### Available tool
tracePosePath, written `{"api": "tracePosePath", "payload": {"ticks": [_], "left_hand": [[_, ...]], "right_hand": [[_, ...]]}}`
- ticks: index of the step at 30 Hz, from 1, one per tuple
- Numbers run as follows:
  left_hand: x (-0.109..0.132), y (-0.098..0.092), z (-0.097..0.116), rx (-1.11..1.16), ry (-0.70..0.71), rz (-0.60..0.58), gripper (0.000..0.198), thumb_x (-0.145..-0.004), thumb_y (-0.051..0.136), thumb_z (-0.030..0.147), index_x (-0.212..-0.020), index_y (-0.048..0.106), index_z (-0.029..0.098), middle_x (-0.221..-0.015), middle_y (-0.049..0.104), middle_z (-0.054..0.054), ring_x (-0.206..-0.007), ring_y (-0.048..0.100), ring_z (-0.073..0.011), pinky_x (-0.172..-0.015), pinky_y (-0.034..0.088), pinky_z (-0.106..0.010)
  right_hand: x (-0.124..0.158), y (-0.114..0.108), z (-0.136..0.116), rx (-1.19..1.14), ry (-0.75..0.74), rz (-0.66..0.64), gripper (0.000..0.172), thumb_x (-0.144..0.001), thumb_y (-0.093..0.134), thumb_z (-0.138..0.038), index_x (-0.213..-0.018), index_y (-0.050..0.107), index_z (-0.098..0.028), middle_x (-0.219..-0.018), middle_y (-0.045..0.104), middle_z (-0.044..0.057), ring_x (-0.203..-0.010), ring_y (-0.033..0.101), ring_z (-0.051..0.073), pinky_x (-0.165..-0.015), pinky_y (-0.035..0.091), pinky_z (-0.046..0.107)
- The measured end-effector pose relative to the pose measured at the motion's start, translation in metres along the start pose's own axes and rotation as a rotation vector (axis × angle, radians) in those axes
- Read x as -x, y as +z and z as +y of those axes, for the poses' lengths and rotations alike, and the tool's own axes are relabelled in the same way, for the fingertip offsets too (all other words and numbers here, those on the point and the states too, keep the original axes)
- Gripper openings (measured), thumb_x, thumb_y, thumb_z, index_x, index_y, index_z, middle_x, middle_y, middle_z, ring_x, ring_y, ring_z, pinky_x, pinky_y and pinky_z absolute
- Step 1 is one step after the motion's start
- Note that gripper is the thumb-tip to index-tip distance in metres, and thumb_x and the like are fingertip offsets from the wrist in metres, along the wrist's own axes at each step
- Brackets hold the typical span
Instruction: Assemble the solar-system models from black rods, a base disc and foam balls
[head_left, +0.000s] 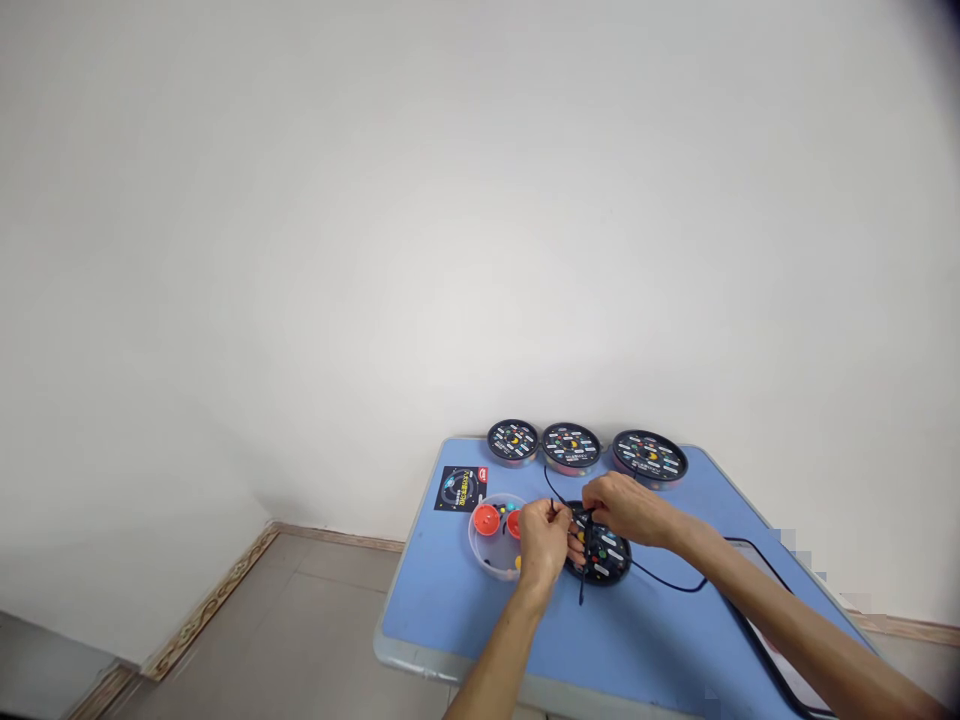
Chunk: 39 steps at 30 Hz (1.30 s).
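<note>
My left hand (pixel 544 540) is closed in a pinch on a black cord (pixel 671 584), with a short dark end poking up above its fingertips. Close to its right, my right hand (pixel 626 508) also pinches the cord; its fingertips partly hide what they grip. Both hands are above a round black lid (pixel 609 562) printed with colourful planets, which they partly cover. One dark end of the cord hangs down over the lid, and another stretch runs right across the table. Left of my left hand is a clear round tub (pixel 480 560) with red cups (pixel 486 519) and small coloured pieces inside.
Three round tubs with black planet lids (pixel 513 438) (pixel 571 445) (pixel 650 455) line the back of the blue table (pixel 435 590), near the wall. A black printed card (pixel 460 489) lies at the left. A dark-framed tablet (pixel 780 640) lies at the right, partly under my right arm.
</note>
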<state>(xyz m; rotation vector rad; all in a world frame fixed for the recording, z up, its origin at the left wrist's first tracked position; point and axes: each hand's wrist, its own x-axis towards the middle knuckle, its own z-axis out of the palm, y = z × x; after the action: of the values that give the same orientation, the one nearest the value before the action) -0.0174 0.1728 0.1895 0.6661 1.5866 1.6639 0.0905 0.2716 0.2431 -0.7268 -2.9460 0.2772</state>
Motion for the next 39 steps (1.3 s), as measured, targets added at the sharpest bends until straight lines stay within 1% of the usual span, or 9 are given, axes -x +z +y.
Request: {"api": "tracePosePath", "payload": {"ticks": [10, 14, 19, 23, 26, 29, 32, 36, 39], "left_hand": [[0.003, 0.007, -0.006, 0.071, -0.012, 0.036, 0.020, -0.072, 0.071, 0.023, -0.063, 0.054, 0.018, -0.046, 0.053, 0.007, -0.035, 0.055, -0.0116, -0.033, 0.044, -0.020], [0.001, 0.007, -0.011, 0.058, -0.030, 0.027, 0.021, -0.074, 0.069, 0.018, -0.061, 0.053, 0.018, -0.042, 0.050, 0.007, -0.033, 0.053, -0.0109, -0.032, 0.044, -0.019], [0.001, 0.006, -0.013, 0.005, -0.002, 0.040, 0.009, -0.074, 0.066, 0.013, -0.078, 0.059, 0.016, -0.054, 0.055, 0.007, -0.034, 0.054, -0.0100, -0.031, 0.045, -0.019], [0.009, -0.001, -0.012, -0.078, 0.042, 0.045, 0.022, -0.075, 0.060, 0.010, -0.097, 0.064, 0.014, -0.076, 0.064, 0.000, -0.037, 0.055, -0.0088, -0.032, 0.046, -0.021], [0.018, -0.020, -0.005, -0.153, 0.114, 0.079, 0.032, -0.077, 0.059, 0.010, -0.107, 0.065, 0.015, -0.098, 0.067, -0.006, -0.050, 0.061, -0.0109, -0.041, 0.052, -0.023], [0.022, -0.052, 0.007, -0.305, 0.281, 0.163, 0.022, -0.081, 0.056, 0.007, -0.095, 0.070, 0.018, -0.100, 0.069, -0.007, -0.088, 0.066, -0.0194, -0.080, 0.057, -0.032], [0.020, -0.088, 0.017, -0.779, 0.536, 0.266, 0.033, -0.085, 0.045, 0.002, -0.094, 0.073, 0.018, -0.106, 0.069, -0.010, -0.105, 0.061, -0.0257, -0.096, 0.050, -0.044], [0.014, -0.118, 0.018, -1.228, 0.502, 0.233, 0.051, -0.075, 0.043, -0.011, -0.101, 0.075, 0.018, -0.140, 0.054, -0.013, -0.131, 0.045, -0.0333, -0.107, 0.041, -0.051], [0.012, -0.128, 0.013, -1.352, 0.419, 0.135, 0.060, -0.070, 0.043, -0.015, -0.106, 0.074, 0.021, -0.152, 0.043, -0.011, -0.142, 0.032, -0.0369, -0.111, 0.035, -0.055]], "right_hand": [[-0.001, 0.007, -0.002, 0.001, 0.020, -0.050, 0.025, -0.069, 0.053, -0.001, -0.073, 0.072, -0.017, -0.073, 0.073, 0.007, -0.072, 0.065, 0.019, -0.058, 0.034, 0.025], [0.003, 0.012, -0.008, 0.032, 0.048, -0.078, 0.029, -0.070, 0.054, 0.000, -0.083, 0.075, -0.015, -0.087, 0.076, 0.012, -0.081, 0.069, 0.022, -0.063, 0.037, 0.025], [0.004, 0.011, -0.010, 0.067, 0.045, -0.074, 0.032, -0.073, 0.052, 0.002, -0.089, 0.075, -0.015, -0.095, 0.076, 0.014, -0.092, 0.069, 0.026, -0.073, 0.039, 0.029], [0.005, 0.013, -0.009, 0.090, 0.039, -0.066, 0.031, -0.074, 0.052, 0.001, -0.087, 0.074, -0.016, -0.094, 0.076, 0.012, -0.088, 0.070, 0.026, -0.070, 0.039, 0.029], [0.006, 0.014, -0.010, 0.120, 0.028, -0.055, 0.032, -0.077, 0.050, 0.002, -0.089, 0.074, -0.016, -0.094, 0.075, 0.013, -0.090, 0.069, 0.026, -0.071, 0.040, 0.029], [0.008, 0.013, -0.014, 0.160, 0.016, -0.056, 0.034, -0.077, 0.047, 0.005, -0.085, 0.073, -0.014, -0.091, 0.075, 0.013, -0.088, 0.070, 0.026, -0.071, 0.039, 0.030], [0.009, 0.011, -0.018, 0.195, 0.002, -0.060, 0.034, -0.076, 0.046, 0.007, -0.081, 0.073, -0.014, -0.087, 0.075, 0.013, -0.087, 0.070, 0.026, -0.069, 0.039, 0.030], [0.011, 0.004, -0.020, 0.227, -0.009, -0.046, 0.030, -0.079, 0.050, 0.005, -0.086, 0.072, -0.013, -0.088, 0.075, 0.013, -0.089, 0.069, 0.027, -0.069, 0.040, 0.031], [0.016, -0.003, -0.019, 0.256, -0.019, 0.004, 0.024, -0.084, 0.051, -0.001, -0.088, 0.071, -0.013, -0.088, 0.074, 0.013, -0.088, 0.067, 0.030, -0.071, 0.042, 0.035]]}}
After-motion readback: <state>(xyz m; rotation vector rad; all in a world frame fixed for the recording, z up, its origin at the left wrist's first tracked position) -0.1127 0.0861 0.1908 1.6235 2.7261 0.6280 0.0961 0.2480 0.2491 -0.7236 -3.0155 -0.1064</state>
